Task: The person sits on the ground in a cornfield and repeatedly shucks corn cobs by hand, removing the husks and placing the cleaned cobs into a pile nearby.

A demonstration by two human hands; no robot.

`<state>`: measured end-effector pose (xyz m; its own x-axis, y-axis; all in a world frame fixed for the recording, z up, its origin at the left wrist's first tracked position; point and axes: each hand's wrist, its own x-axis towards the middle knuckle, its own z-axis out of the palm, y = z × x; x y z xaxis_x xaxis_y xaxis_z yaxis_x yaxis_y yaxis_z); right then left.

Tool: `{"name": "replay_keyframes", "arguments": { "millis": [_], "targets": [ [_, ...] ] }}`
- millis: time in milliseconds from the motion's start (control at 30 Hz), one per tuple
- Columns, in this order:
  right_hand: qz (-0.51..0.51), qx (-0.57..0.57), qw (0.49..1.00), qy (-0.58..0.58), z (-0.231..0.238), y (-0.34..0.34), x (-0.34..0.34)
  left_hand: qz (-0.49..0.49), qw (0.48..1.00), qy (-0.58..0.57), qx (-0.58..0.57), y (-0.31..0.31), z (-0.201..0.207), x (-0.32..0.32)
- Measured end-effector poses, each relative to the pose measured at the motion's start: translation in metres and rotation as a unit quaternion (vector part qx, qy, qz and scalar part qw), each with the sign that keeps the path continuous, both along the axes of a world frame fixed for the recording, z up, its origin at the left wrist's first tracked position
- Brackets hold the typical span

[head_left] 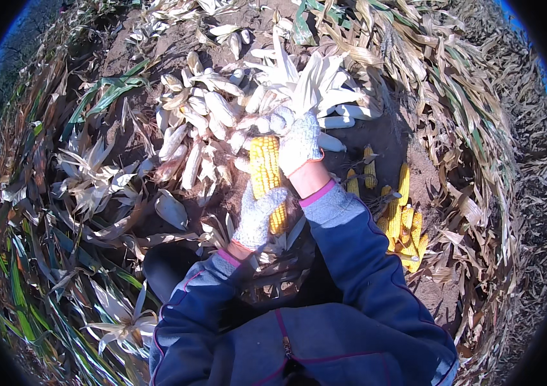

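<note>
A bare yellow ear of corn stands nearly upright in front of me. My left hand, in a pale knitted glove, is closed round its lower part, thumb across the kernels. Just right of the ear's top, my right hand, gloved the same way, is closed on pale corn husks that fan out beyond the fingers. Whether these husks are still joined to the ear is hidden by the hand. Right beyond my hands lies a heap of unhusked ears.
Several husked yellow ears lie piled beside my right forearm. Loose husks are scattered at the left. Dry corn stalks and leaves bank up along the right, and greener leaves lie at the lower left.
</note>
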<state>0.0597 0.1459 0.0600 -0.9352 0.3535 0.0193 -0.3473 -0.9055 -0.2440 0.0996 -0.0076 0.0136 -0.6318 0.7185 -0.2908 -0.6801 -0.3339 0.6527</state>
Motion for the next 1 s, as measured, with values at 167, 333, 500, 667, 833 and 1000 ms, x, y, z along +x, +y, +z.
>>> {"name": "replay_keyframes", "arguments": {
  "millis": [167,333,500,667,833,1000],
  "targets": [
    [-0.046,0.048,0.996,-0.051,-0.002,0.003,0.002,-0.011,0.998,-0.013,0.063,-0.002,0.036,0.013],
    [-0.098,0.117,0.981,-0.122,-0.001,0.016,0.002,-0.097,0.994,0.043,0.034,-0.025,0.036,-0.006],
    [-0.129,0.206,0.946,-0.213,-0.007,0.020,-0.008,-0.138,0.983,-0.029,0.120,-0.040,0.035,-0.002],
    [-0.193,0.228,0.922,-0.248,-0.012,0.052,-0.009,-0.143,0.984,-0.075,0.069,-0.067,0.061,0.002],
    [-0.237,0.537,0.703,-0.402,-0.002,0.122,0.007,-0.110,0.983,-0.060,0.134,-0.140,0.060,-0.006],
    [0.200,0.911,0.312,-0.182,0.014,-0.040,-0.005,-0.016,0.984,-0.057,0.171,-0.138,0.065,-0.029]
  ]
}}
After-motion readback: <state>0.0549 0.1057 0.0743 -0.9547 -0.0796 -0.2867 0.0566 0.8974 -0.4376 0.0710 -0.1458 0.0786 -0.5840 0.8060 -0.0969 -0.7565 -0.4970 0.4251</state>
